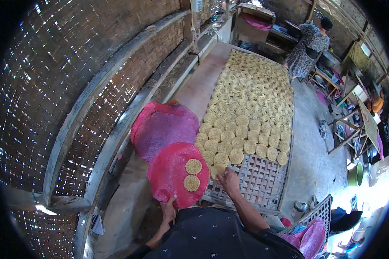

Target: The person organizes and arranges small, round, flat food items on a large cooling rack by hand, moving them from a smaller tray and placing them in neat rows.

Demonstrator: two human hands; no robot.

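Note:
My left hand grips the near edge of a round pink sheet, its thumb on top. Two round yellowish noodle-like discs lie on the sheet's right part. With the fingers of my right hand I hold the edge of another such disc, low over the near left part of a woven bamboo rack. Rows of similar discs cover the rack from there to its far end. Beyond the sheet in my left hand, more round pink-purple sheets lie in a pile, partly overlapped by it.
A woven bamboo wall with beams runs along the left. At the far right a person stands by shelves. Wooden stands, a green tub and footwear are on the concrete floor. Another woven rack with pink sheets is at lower right.

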